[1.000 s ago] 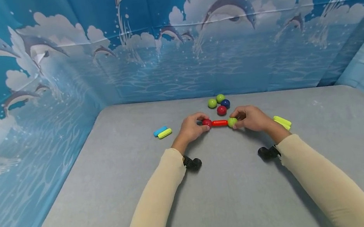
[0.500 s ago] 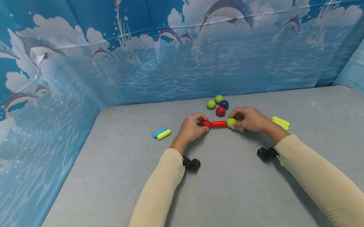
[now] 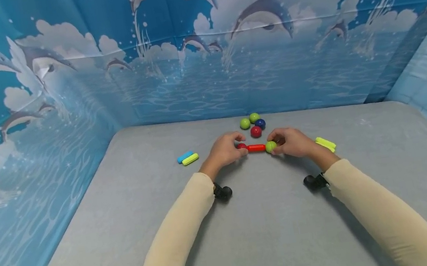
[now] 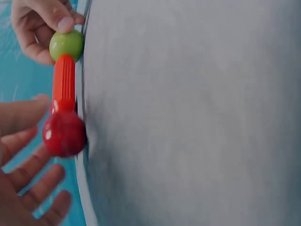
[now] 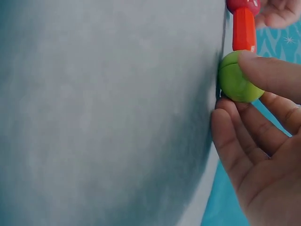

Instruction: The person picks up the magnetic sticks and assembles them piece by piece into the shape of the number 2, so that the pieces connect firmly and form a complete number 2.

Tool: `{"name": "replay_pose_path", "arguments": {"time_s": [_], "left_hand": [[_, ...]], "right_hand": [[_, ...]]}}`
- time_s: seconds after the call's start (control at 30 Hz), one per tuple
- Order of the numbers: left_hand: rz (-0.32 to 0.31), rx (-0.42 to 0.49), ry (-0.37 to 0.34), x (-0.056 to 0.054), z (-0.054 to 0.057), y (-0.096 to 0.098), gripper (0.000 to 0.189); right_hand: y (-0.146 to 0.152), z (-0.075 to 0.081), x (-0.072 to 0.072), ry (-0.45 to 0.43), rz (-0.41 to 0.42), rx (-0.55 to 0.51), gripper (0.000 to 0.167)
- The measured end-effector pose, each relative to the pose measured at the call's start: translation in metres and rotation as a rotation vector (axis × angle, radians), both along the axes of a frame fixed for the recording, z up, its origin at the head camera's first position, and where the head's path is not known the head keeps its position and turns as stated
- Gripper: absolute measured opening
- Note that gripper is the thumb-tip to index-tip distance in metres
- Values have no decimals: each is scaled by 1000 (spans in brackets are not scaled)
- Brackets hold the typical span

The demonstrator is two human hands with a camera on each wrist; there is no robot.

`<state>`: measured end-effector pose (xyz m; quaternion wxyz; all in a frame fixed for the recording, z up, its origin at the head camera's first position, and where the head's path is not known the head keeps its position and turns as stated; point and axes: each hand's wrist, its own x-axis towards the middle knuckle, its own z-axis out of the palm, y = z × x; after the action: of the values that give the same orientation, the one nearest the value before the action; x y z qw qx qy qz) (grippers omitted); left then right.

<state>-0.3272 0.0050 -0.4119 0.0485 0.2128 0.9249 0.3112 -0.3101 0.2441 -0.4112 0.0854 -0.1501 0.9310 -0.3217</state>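
Fingers of the right hand (image 3: pixel 293 143) pinch a green ball (image 3: pixel 271 146) in the head view, a red rod (image 3: pixel 256 148) joining it to a red ball (image 3: pixel 242 146) by the left hand (image 3: pixel 223 151), before a dolphin-printed cloth (image 3: pixel 206 83); left wrist view: left fingers (image 4: pixel 44 187) spread beside the red ball; right wrist view: the thumb (image 5: pixel 273 75) lies across the grooved green ball

Between the left hand (image 3: pixel 222 152) and right hand (image 3: pixel 294 143), a rod (image 4: pixel 65 82) is showing orange-red; the left-hand ball (image 4: pixel 65 135) is gleaming deep red, the right-hand ball (image 5: pixel 233 82) lime green. Beyond both, grey dolphins (image 3: pixel 261 11) are patterning blue cloth (image 3: pixel 191 95).
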Motion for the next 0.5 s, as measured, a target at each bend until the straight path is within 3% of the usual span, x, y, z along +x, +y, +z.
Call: {"name": "replay_pose_path", "arguments": {"time_s": [0.2,0.37,0.5], "left_hand": [[-157,-56,126,-1,-1,20,32],[-224,-138,124,-1,-2,36,35],[-224,-147,95,-1,-3,44,35]], "right_hand": [[17,15,15,47,61,59,35],[57,28,28,173,27,217,29],[86,28,35,206,-20,331,27]]}}
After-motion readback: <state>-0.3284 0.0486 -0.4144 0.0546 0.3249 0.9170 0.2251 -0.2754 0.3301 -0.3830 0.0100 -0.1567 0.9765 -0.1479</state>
